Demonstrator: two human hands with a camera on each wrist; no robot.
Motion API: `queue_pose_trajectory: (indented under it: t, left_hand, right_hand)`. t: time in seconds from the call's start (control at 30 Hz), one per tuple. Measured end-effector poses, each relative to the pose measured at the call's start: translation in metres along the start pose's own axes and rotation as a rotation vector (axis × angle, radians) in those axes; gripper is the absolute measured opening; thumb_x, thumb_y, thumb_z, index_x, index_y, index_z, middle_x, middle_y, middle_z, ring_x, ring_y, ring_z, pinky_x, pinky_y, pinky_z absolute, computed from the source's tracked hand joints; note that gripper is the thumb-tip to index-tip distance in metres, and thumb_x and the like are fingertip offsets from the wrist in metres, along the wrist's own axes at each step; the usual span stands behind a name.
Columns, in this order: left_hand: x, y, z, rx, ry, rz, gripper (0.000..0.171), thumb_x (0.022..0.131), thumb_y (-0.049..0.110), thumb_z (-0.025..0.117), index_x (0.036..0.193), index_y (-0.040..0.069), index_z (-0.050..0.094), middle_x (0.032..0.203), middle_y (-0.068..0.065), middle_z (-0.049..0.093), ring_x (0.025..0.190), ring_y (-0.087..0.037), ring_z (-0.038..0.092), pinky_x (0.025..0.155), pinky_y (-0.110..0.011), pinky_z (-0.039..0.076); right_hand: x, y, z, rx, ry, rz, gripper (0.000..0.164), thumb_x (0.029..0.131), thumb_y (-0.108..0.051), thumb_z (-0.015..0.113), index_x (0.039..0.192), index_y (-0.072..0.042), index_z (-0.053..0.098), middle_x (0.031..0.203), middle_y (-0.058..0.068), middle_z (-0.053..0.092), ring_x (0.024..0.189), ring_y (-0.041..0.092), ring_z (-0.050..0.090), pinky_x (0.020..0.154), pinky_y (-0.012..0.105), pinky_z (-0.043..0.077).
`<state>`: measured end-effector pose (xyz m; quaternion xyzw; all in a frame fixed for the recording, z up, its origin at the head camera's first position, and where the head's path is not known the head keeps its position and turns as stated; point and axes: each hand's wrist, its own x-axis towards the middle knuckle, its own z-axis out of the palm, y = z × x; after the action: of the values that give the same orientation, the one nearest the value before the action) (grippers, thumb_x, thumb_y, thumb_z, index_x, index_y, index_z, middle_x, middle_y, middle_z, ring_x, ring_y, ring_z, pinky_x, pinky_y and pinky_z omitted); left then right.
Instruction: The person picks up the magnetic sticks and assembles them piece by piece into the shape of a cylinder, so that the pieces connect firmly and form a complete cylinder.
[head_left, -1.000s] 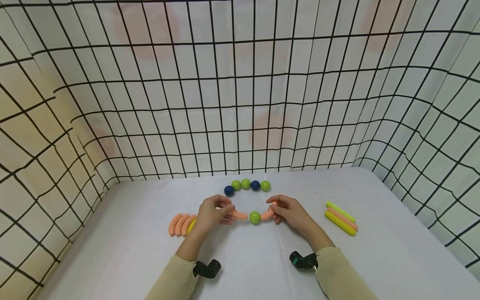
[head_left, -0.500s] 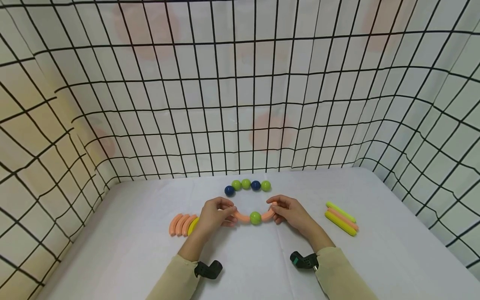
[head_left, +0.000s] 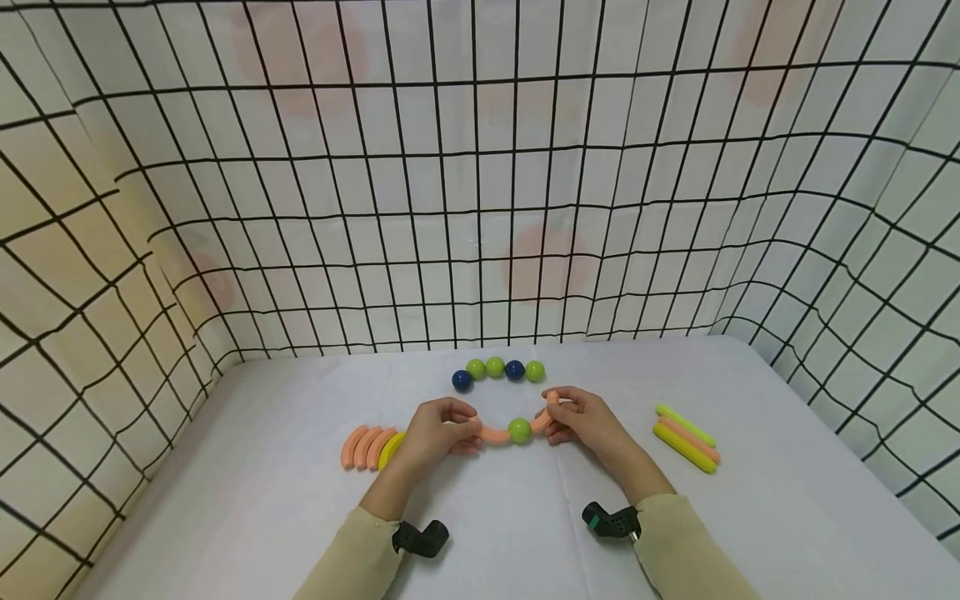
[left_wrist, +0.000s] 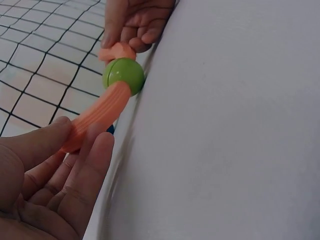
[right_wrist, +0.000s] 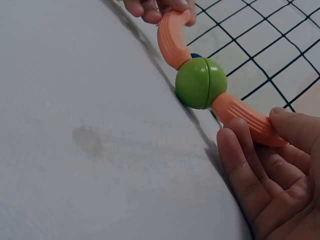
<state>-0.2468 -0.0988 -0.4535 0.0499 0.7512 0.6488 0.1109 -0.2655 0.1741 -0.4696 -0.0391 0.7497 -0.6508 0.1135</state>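
Observation:
My left hand [head_left: 442, 429] pinches one end of a curved, ribbed orange rod [left_wrist: 100, 115] between thumb and fingers. At its other end the rod meets a green ball [head_left: 520, 431] with a seam round it. A second curved orange rod [right_wrist: 245, 120] joins the ball's opposite side, and my right hand [head_left: 585, 417] pinches that one. Ball and rods form one shallow U held between the hands. In the right wrist view the green ball [right_wrist: 201, 82] touches both rods, their inserted ends hidden.
Behind the hands, several green and dark blue balls [head_left: 495, 367] lie in a row. Several curved orange rods [head_left: 367, 447] and a yellow one [head_left: 390, 450] lie left, partly behind the left hand. Straight rods [head_left: 686, 439] lie right. A black-lined grid cloth [head_left: 480, 208] surrounds the white table.
A gap between the left rod and the green ball has closed; they now touch. The right rod has turned to point more upward, and the joined piece has shifted slightly right.

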Motion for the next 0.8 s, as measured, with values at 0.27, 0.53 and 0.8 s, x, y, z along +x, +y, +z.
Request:
queue_pose_trajectory:
  t: [0.27,0.53,0.8]
  left_hand:
    - [0.0010,-0.0015,0.0007,0.000,-0.014,-0.018,0.031,0.091,0.007,0.072,0.117,-0.006,0.062,0.096,-0.014,0.066,0.076,-0.017,0.074,0.071,-0.031,0.062]
    - [0.0026,-0.0016,0.0026,-0.010,-0.040,-0.031,0.030,0.091,0.005,0.071,0.116,-0.008,0.063,0.094,-0.014,0.066,0.075,-0.016,0.073,0.071,-0.031,0.062]
    - [0.0010,-0.0026,0.0064,0.000,-0.061,-0.016,0.028,0.091,0.005,0.071,0.115,-0.007,0.063,0.094,-0.013,0.068,0.076,-0.018,0.074,0.073,-0.033,0.062]
  right_hand:
    - [0.0015,-0.0026,0.0029,0.036,-0.028,0.029,0.039,0.104,-0.015,0.052,0.140,0.002,0.051,0.097,0.009,0.069,0.075,0.015,0.069,0.071,0.027,0.060]
    - [-0.0004,-0.0064,0.0060,-0.034,-0.051,0.012,0.039,0.108,-0.016,0.044,0.142,0.003,0.047,0.093,0.010,0.066,0.076,0.015,0.065,0.069,0.026,0.059]
    - [-0.0011,-0.0061,0.0081,-0.071,-0.038,0.020,0.041,0.108,-0.019,0.042,0.145,-0.001,0.045,0.089,0.008,0.064,0.071,0.015,0.062,0.061,0.027,0.057]
